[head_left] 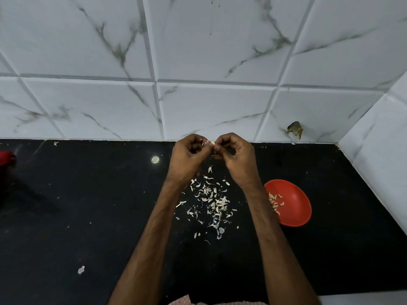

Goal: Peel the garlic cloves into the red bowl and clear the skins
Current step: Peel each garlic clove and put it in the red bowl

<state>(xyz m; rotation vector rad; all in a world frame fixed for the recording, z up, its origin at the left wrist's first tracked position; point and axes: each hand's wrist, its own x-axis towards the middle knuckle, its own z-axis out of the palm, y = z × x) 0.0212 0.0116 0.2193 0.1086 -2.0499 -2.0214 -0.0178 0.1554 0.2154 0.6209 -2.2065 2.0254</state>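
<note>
My left hand [189, 153] and my right hand [236, 153] meet fingertip to fingertip above the black counter, close to the wall. Both pinch one small pale garlic clove [212, 143] between them, with bits of skin sticking out at the left fingers. Below the hands, a scatter of whitish garlic skins [212, 202] lies on the counter between my forearms. The red bowl [293, 205] sits to the right of my right forearm and holds several peeled cloves [275, 203] on its left side.
The black counter [88, 205] ends at a white marble-look tiled wall [198, 102] behind and on the right. A red object [6, 158] shows at the far left edge. A loose skin scrap [81, 269] lies front left. A chipped hole [295, 129] marks the wall tile.
</note>
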